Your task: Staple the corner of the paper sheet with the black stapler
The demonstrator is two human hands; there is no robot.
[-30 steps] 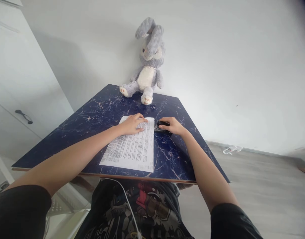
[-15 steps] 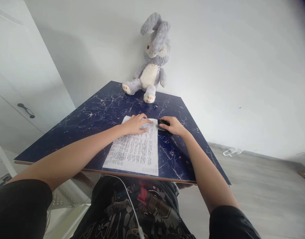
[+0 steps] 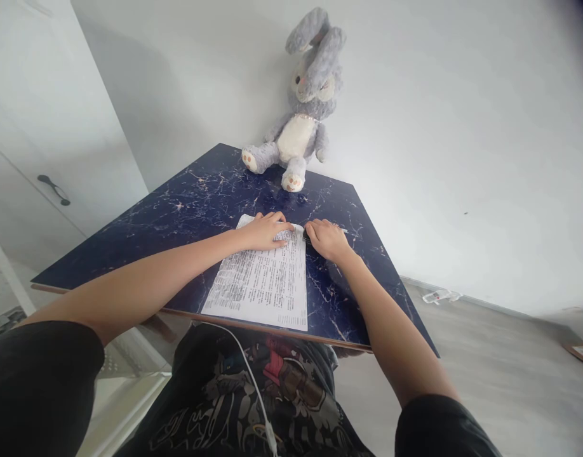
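A printed sheet of paper [image 3: 263, 285], or a thin stack of sheets, lies on the dark blue table. My left hand [image 3: 268, 231] rests on its upper part with fingers spread, the fingertips near the top right corner. At that corner my right hand [image 3: 326, 238] is closed over a small black stapler [image 3: 307, 236]. Most of the stapler is hidden under the palm and fingers; only its black front end shows beside the paper's edge.
A grey plush rabbit [image 3: 303, 120] sits at the table's far corner, against the wall. White cabinet doors [image 3: 29, 146] stand at the left. A white cable [image 3: 248, 374] hangs over my shirt. Clear plastic packaging [image 3: 441, 296] lies on the floor at the right.
My right hand has turned and closed further over the stapler, covering more of it. The left hand stays on the paper. The whole view has shifted slightly.
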